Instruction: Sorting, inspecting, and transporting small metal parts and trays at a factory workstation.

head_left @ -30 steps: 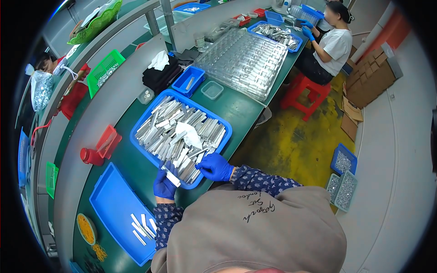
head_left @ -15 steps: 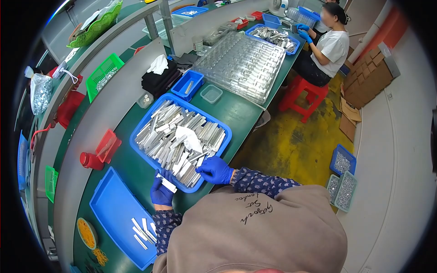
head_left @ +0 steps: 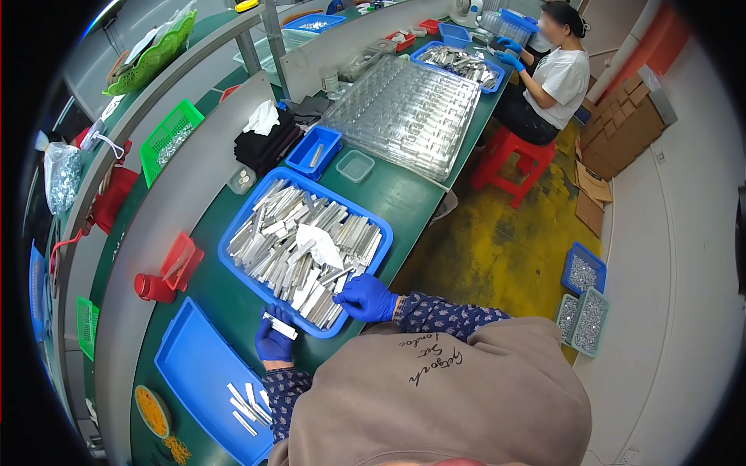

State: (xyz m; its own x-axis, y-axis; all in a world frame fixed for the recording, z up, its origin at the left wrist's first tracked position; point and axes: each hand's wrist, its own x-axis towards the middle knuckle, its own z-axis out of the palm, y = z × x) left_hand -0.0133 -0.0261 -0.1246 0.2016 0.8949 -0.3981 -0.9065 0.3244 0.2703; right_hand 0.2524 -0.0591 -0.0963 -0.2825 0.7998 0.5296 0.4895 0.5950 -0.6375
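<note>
My left hand (head_left: 273, 342), in a blue glove, is closed round a short silvery-white metal strip (head_left: 280, 327), just off the near left corner of a large blue tray (head_left: 382, 250). Heaped metal strips (head_left: 268, 241) fill that tray, with a crumpled white tissue (head_left: 319, 245) on top. My right hand (head_left: 368, 298), gloved too, reaches over the tray's near right rim. Its fingers are pinched together at the strips there; whatever they grip is hidden. Left of my left forearm, a second blue tray (head_left: 190, 357) holds several loose strips (head_left: 247, 409).
Beyond the large tray stand a small blue bin (head_left: 299, 160), a clear tub (head_left: 355, 166) and stacked clear plastic trays (head_left: 404, 116). A red container (head_left: 154, 288) and a bowl of yellow bands (head_left: 152, 412) sit leftward. A co-worker (head_left: 556, 85) sits on a red stool (head_left: 513, 159) farther along.
The whole view has shifted slightly. The strip in my left hand now lies a little flatter. My right hand stays at the tray's near rim.
</note>
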